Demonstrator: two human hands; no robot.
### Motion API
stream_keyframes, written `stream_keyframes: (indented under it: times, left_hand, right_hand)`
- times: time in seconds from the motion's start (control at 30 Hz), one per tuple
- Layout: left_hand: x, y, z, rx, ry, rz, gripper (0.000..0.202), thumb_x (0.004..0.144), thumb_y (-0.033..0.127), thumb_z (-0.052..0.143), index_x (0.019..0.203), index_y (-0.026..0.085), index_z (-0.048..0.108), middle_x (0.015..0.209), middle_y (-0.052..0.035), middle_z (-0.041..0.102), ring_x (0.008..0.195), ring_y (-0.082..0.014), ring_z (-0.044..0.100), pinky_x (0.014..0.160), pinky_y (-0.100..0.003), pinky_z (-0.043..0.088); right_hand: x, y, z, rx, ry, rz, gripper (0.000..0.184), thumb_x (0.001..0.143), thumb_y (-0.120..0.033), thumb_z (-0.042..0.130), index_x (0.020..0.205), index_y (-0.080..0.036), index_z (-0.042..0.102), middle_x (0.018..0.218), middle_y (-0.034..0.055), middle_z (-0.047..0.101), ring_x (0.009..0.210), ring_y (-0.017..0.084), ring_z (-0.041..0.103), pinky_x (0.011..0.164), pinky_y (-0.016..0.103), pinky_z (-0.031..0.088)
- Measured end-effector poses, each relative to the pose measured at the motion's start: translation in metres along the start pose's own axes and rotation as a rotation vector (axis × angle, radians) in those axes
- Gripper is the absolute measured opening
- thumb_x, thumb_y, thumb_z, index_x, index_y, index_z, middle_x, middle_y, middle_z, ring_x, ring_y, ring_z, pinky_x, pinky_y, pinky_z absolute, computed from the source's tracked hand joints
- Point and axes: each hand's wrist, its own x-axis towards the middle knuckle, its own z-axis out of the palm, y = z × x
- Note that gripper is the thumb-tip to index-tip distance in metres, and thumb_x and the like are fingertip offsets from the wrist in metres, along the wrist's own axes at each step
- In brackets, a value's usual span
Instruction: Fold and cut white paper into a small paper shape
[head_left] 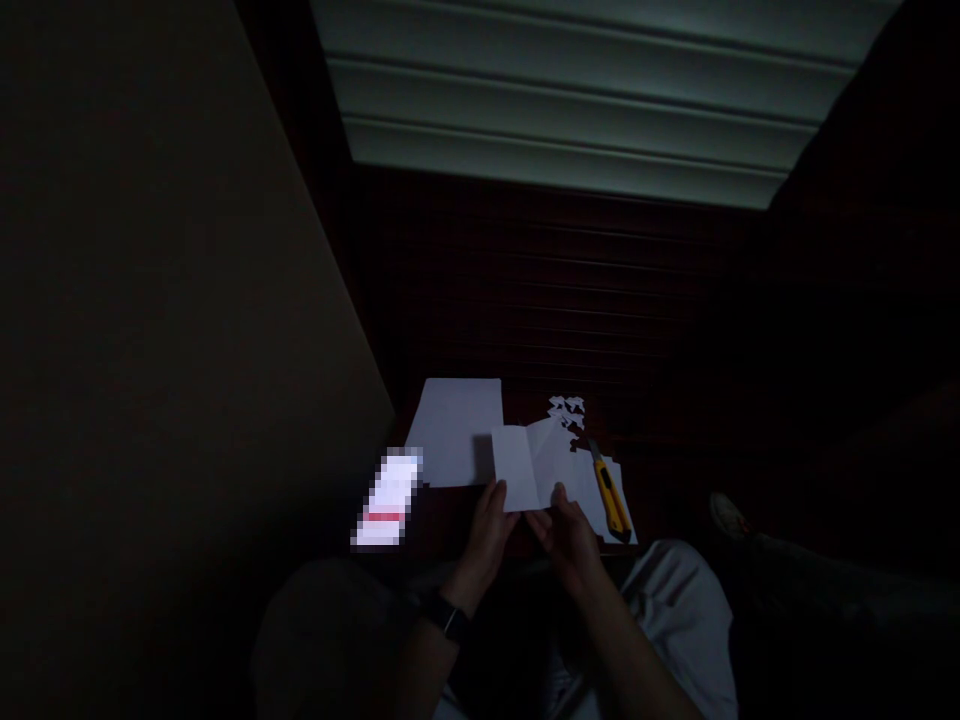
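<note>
My left hand (pixel 491 525) and my right hand (pixel 568 530) both pinch the lower edge of a folded white paper (pixel 525 462), held just above a small dark table. The left fingers grip its left panel and the right fingers its middle fold. A black watch (pixel 450 618) sits on my left wrist. A yellow utility knife (pixel 609 492) lies on another white sheet (pixel 600 505) just right of my right hand. A cluster of small white paper scraps (pixel 568 412) lies beyond the folded paper.
A flat white sheet (pixel 457 430) lies at the left of the dark table (pixel 442 525). A blurred white and red object (pixel 388 500) rests at its left edge. A wall stands close on the left. My knees in light trousers (pixel 675 600) are below.
</note>
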Motion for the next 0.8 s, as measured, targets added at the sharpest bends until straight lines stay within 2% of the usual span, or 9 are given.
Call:
stream_keyframes:
  times: [0.13,0.2,0.3,0.4,0.5,0.6,0.7,0.8]
  left_hand:
    - [0.007,-0.002,-0.006,-0.13,-0.047,-0.037,0.036,0.078,0.039,0.054,0.107,0.018,0.057,0.114,-0.0107,0.059,0.103,-0.0228,0.055,0.087,-0.037,0.042]
    - [0.006,0.0,-0.005,-0.145,-0.078,-0.076,0.036,0.079,0.04,0.052,0.107,0.018,0.058,0.115,-0.0096,0.059,0.104,-0.0234,0.055,0.087,-0.037,0.043]
    - [0.001,0.004,-0.002,-0.111,-0.083,-0.102,0.039,0.08,0.043,0.049,0.111,0.021,0.057,0.119,-0.0069,0.056,0.109,-0.0229,0.051,0.089,-0.036,0.041]
    - [-0.005,0.004,-0.001,-0.027,-0.049,-0.037,0.039,0.076,0.038,0.057,0.112,0.022,0.057,0.121,-0.0068,0.055,0.113,-0.0214,0.047,0.093,-0.032,0.037]
    - [-0.006,0.005,-0.002,0.03,-0.007,0.007,0.043,0.072,0.037,0.062,0.112,0.019,0.057,0.114,-0.0106,0.059,0.106,-0.0231,0.053,0.09,-0.034,0.039]
    - [-0.005,0.01,-0.003,0.002,-0.01,-0.013,0.048,0.071,0.04,0.063,0.113,0.017,0.056,0.106,-0.0121,0.063,0.092,-0.0235,0.06,0.081,-0.035,0.044]
    - [-0.008,0.016,-0.001,-0.039,-0.065,-0.053,0.051,0.07,0.038,0.065,0.115,0.016,0.055,0.1,-0.0125,0.065,0.085,-0.023,0.062,0.077,-0.035,0.046]
    - [-0.014,0.019,0.002,-0.044,-0.122,-0.092,0.051,0.069,0.034,0.066,0.115,0.016,0.055,0.099,-0.0125,0.066,0.084,-0.0231,0.063,0.077,-0.034,0.045]
  right_hand:
    - [-0.003,0.004,0.0,-0.182,-0.026,-0.059,0.036,0.081,-0.047,0.049,0.109,-0.026,0.052,0.117,0.0039,0.057,0.103,0.024,0.056,0.086,0.044,0.046]
    - [-0.006,0.004,0.002,-0.418,-0.042,-0.186,0.038,0.081,-0.046,0.049,0.112,-0.026,0.054,0.12,0.0043,0.055,0.111,0.023,0.05,0.096,0.044,0.037]
    - [-0.014,0.002,0.007,-0.827,-0.123,-0.392,0.041,0.079,-0.04,0.053,0.118,-0.029,0.052,0.133,0.0018,0.041,0.126,0.023,0.031,0.105,0.043,0.021]
    - [-0.022,0.001,0.012,-1.053,-0.205,-0.446,0.05,0.074,-0.035,0.06,0.122,-0.032,0.047,0.139,0.0006,0.032,0.129,0.025,0.022,0.106,0.045,0.017]
    - [-0.026,0.0,0.013,-1.057,-0.251,-0.458,0.056,0.069,-0.033,0.066,0.122,-0.031,0.047,0.139,0.0018,0.031,0.128,0.026,0.024,0.104,0.044,0.02]
    - [-0.018,-0.004,0.01,-0.916,-0.147,-0.455,0.053,0.071,-0.036,0.064,0.121,-0.026,0.05,0.132,0.005,0.042,0.122,0.024,0.036,0.101,0.041,0.028]
    - [-0.002,-0.009,0.005,-0.751,0.045,-0.378,0.046,0.073,-0.043,0.058,0.113,-0.02,0.056,0.111,0.0079,0.059,0.104,0.024,0.052,0.091,0.04,0.038]
    - [0.013,-0.013,-0.001,-0.686,0.066,-0.262,0.039,0.071,-0.047,0.06,0.091,-0.015,0.066,0.086,0.0074,0.067,0.083,0.023,0.059,0.077,0.036,0.045]
